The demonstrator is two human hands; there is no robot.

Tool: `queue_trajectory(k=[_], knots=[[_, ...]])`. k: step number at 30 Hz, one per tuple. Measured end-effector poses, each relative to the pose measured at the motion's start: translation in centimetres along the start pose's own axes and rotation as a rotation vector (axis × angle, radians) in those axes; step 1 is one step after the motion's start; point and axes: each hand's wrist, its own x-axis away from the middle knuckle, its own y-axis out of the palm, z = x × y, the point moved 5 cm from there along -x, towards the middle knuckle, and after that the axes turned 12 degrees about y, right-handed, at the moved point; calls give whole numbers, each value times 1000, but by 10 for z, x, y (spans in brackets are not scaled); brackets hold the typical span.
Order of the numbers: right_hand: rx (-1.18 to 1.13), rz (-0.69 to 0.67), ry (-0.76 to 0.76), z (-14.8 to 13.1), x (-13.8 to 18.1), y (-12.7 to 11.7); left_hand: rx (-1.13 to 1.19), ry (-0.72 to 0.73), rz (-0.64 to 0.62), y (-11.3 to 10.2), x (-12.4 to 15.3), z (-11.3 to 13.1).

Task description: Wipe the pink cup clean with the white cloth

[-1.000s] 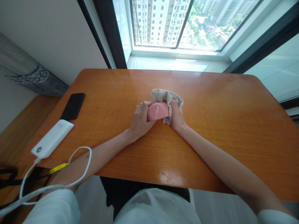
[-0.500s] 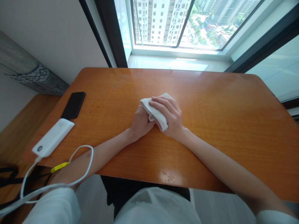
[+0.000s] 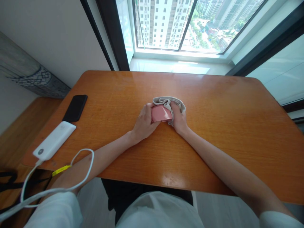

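Near the middle of the table, my left hand [image 3: 145,122] grips a small glossy pink box-shaped object [image 3: 160,113] from its left side. Its exact kind I cannot make out. My right hand [image 3: 179,118] is closed on a folded light grey cloth [image 3: 177,100], thumb towards me. The cloth curls over the far side of the pink object and touches its right end. Fingers of the right hand are mostly hidden behind the cloth.
On the table's [image 3: 225,136] left side lie a black phone [image 3: 75,108] and a white power bank [image 3: 54,140]. A white cable [image 3: 91,164] with a yellow tag [image 3: 61,170] loops over my left forearm. A window [image 3: 180,25] stands beyond the far edge.
My right hand has turned and drawn the cloth up and to the right, off the top. The pink object, covered before, now shows between my hands.
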Motion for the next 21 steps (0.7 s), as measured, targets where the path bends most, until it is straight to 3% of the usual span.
queue_trajectory(k=[6,11,17,21], knots=[[575,-88,-358,-58,4,1,-128,-99,-148,15,3,-9],[996,-198,-563,-72,13,11,-219,-32,-263,20,-1,-2],[934,-197,-571,-67,17,14,-24,-69,-44,5,-2,-2],[840,-202,-573,-66,20,17,72,-103,-30,4,0,-3]])
